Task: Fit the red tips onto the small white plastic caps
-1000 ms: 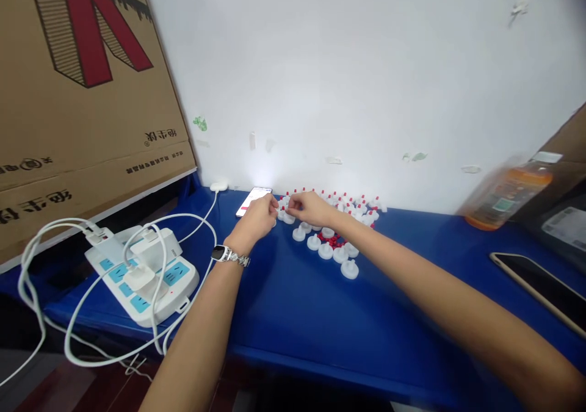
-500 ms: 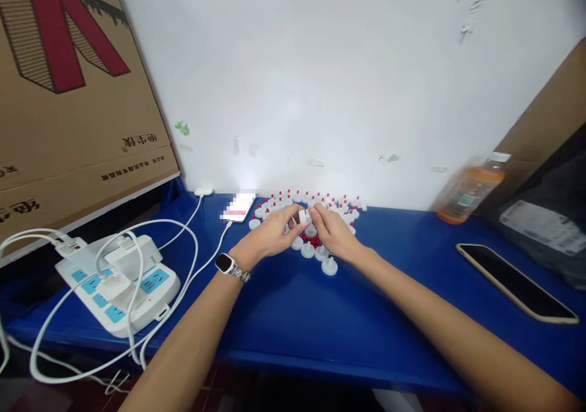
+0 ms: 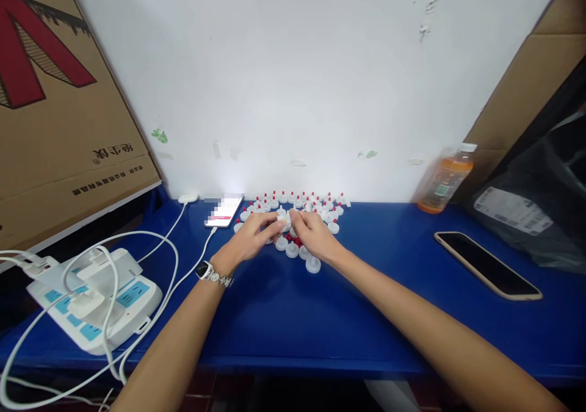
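Observation:
My left hand (image 3: 253, 235) is closed on a white nozzle cap (image 3: 284, 215), held between thumb and fingers. My right hand (image 3: 315, 234) pinches close against that cap's top; what its fingertips hold is hidden. Below the hands lies a small heap of red tips (image 3: 293, 239). Several white nozzle caps without red tips stand in front of it, the nearest being a bare cap (image 3: 313, 265). Behind and around my hands, many white caps with red tips (image 3: 333, 227) stand upright in a spread along the wall.
A lit phone (image 3: 224, 212) on a cable lies left of the caps. A power strip (image 3: 105, 308) with looping white cables fills the left side of the blue table (image 3: 274, 320). On the right are an orange drink bottle (image 3: 445, 183), a dark phone (image 3: 488, 265) and a plastic bag (image 3: 540, 204).
The whole view has shifted, so things appear further left. Both hands stay together at the held cap, which now seems turned with its narrow end upward.

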Motion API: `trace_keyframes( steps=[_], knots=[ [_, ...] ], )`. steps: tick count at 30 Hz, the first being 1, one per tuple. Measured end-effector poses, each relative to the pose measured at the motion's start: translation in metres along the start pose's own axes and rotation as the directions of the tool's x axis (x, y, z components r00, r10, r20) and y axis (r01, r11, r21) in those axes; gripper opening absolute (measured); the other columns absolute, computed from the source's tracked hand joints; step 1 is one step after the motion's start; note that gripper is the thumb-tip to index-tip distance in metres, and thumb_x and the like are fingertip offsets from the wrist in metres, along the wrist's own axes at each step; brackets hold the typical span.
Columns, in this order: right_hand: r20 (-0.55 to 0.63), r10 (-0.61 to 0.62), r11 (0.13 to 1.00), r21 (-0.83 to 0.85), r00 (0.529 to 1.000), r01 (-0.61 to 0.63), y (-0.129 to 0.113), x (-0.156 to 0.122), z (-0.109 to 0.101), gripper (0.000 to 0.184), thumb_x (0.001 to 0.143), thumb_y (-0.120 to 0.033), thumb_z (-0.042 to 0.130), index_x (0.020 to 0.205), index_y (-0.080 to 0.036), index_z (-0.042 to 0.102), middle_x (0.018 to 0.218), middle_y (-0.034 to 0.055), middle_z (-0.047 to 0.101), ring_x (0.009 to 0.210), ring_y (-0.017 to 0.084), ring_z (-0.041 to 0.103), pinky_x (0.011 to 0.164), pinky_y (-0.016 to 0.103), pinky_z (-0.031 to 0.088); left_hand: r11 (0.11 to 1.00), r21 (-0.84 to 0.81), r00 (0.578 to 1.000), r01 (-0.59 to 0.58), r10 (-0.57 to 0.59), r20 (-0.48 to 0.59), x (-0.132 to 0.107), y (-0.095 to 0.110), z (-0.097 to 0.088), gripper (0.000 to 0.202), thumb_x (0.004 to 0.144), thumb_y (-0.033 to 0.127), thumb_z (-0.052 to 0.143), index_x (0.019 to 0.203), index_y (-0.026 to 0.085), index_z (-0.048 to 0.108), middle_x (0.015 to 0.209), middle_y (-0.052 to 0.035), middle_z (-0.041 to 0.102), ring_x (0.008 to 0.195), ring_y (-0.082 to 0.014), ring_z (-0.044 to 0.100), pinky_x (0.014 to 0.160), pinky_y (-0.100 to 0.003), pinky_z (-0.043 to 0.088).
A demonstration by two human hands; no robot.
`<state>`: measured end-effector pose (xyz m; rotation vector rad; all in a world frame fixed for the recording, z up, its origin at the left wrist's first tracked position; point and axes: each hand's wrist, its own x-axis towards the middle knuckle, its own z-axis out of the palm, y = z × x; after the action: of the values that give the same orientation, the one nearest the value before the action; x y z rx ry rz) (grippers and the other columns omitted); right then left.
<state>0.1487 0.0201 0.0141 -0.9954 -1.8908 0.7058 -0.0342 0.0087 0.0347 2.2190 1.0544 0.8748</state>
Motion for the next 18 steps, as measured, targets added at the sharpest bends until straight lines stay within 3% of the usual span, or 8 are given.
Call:
trace_keyframes(
  steps=[4, 8, 10, 12, 14, 16, 18],
  knots=[
    [0.041, -0.167, 0.981, -0.092, 0.985, 0.170, -0.006, -0.005, -0.001, 0.044, 0.102, -0.044, 0.028, 0.065, -0.022, 0.036, 0.056, -0.0025, 0.040, 0.055, 0.013, 0.040, 0.059, 0.030, 0.032, 0.948, -0.308, 0.997, 0.082, -0.077, 0.028, 0.002, -0.004, 0.008, 0.047, 0.093, 0.048, 0.041, 0.060, 0.017, 0.053, 0.053, -0.0010, 0.053, 0.053, -0.0132, 0.051, 0.061, -0.029, 0.041],
    [0.046, -0.398, 0.872, -0.292, 0.916, 0.393, -0.004, -0.004, -0.007, 0.037, 0.102, -0.032, 0.027, 0.068, -0.022, 0.036, 0.064, 0.0013, 0.046, 0.065, 0.017, 0.044, 0.072, 0.034, 0.035, 0.843, -0.511, 0.986, 0.169, -0.146, 0.084, 0.006, -0.003, 0.017, 0.051, 0.091, 0.051, 0.034, 0.049, 0.021, 0.037, 0.041, 0.0018, 0.036, 0.039, -0.0103, 0.033, 0.048, -0.029, 0.036],
    [0.027, -0.469, 0.809, -0.390, 0.883, 0.441, 0.000, -0.002, -0.013, 0.035, 0.101, -0.028, 0.028, 0.067, -0.023, 0.036, 0.064, 0.0029, 0.046, 0.067, 0.019, 0.043, 0.074, 0.037, 0.034, 0.808, -0.560, 0.981, 0.186, -0.187, 0.055, 0.005, -0.003, 0.014, 0.053, 0.092, 0.051, 0.024, 0.046, 0.024, 0.025, 0.037, 0.0030, 0.023, 0.037, -0.0100, 0.026, 0.047, -0.030, 0.037],
    [0.018, -0.475, 0.772, -0.471, 0.880, 0.426, 0.005, 0.000, -0.021, 0.035, 0.100, -0.025, 0.030, 0.065, -0.023, 0.036, 0.062, 0.0035, 0.047, 0.067, 0.019, 0.042, 0.074, 0.038, 0.032, 0.808, -0.569, 0.975, 0.157, -0.220, -0.044, 0.003, -0.004, 0.005, 0.053, 0.093, 0.050, 0.016, 0.046, 0.025, 0.020, 0.036, 0.0036, 0.016, 0.037, -0.0106, 0.024, 0.049, -0.031, 0.040],
    [0.063, -0.425, 0.750, -0.534, 0.903, 0.391, 0.011, 0.001, -0.028, 0.033, 0.098, -0.024, 0.036, 0.065, -0.022, 0.039, 0.062, 0.0034, 0.050, 0.068, 0.019, 0.043, 0.074, 0.038, 0.031, 0.861, -0.492, 0.981, 0.134, -0.186, -0.058, -0.002, -0.007, -0.004, 0.053, 0.093, 0.050, 0.024, 0.048, 0.023, 0.035, 0.040, 0.0006, 0.035, 0.042, -0.0120, 0.037, 0.054, -0.031, 0.044],
    [0.146, -0.355, 0.734, -0.568, 0.924, 0.372, 0.017, 0.001, -0.032, 0.025, 0.093, -0.023, 0.046, 0.068, -0.020, 0.048, 0.066, 0.0032, 0.056, 0.072, 0.019, 0.047, 0.076, 0.038, 0.031, 0.937, -0.329, 0.991, 0.117, -0.131, -0.021, -0.007, -0.008, -0.010, 0.048, 0.092, 0.050, 0.039, 0.059, 0.018, 0.053, 0.057, -0.0030, 0.057, 0.056, -0.0145, 0.052, 0.062, -0.031, 0.046],
    [0.196, -0.289, 0.752, -0.560, 0.937, 0.349, 0.019, 0.001, -0.033, 0.011, 0.086, -0.024, 0.055, 0.076, -0.020, 0.058, 0.071, 0.0027, 0.060, 0.078, 0.021, 0.051, 0.079, 0.038, 0.032, 0.986, -0.129, 0.994, 0.107, -0.106, 0.015, -0.012, -0.008, -0.010, 0.038, 0.089, 0.050, 0.051, 0.076, 0.016, 0.064, 0.074, -0.0036, 0.065, 0.068, -0.0158, 0.057, 0.066, -0.029, 0.045]
  ],
)
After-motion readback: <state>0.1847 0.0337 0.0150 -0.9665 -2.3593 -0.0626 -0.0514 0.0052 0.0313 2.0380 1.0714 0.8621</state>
